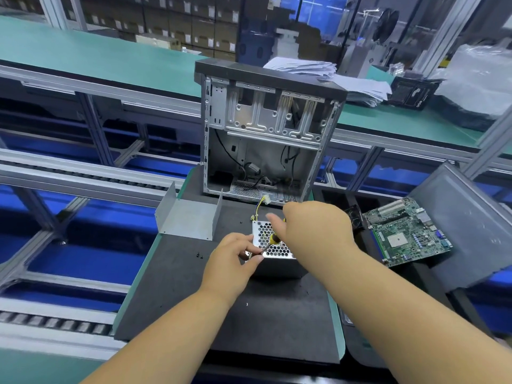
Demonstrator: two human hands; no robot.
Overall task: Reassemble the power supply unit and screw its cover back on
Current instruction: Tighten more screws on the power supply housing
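Gripping a yellow-and-black-handled screwdriver (pixel 273 241), the right hand (pixel 313 228) has its fingers curled round the handle; the shaft angles down-left toward the near-left corner of the small silver metal power supply unit w/ a honeycomb-perforated top (pixel 274 249). Tip is hidden near the left fingertips, so contact w/ a screw can't be confirmed. Left hand (pixel 235 261) pinches at that same corner, thumb and fingers curled tight, narrow grip; whether it holds a screw or just the PSU edge can't be told. PSU sits on a dark grey foam work mat (pixel 194 286), roughly centre, just in front of the open silver-and-black desktop PC case (pixel 266 128) standing upright at the mat's far edge. Yellow and black wires w/ a white plug (pixel 261 202) run from the PSU's far side toward the case. Bent grey sheet-metal U-shaped cover (pixel 188 217) lies on the mat left of the PSU, apart from it, open side up, i.e. not on the unit. Few small black screws (pixel 199 255) lie loose on the mat just left of the left hand. Green motherboard (pixel 407 234) rests to the right, on a dark tray, w/ a grey flat case panel (pixel 465 225) tilted beside it. Stack of white papers (pixel 332 76) on the green bench (pixel 97 59) behind the case. Roller conveyor rails (pixel 69 173) run along the left.
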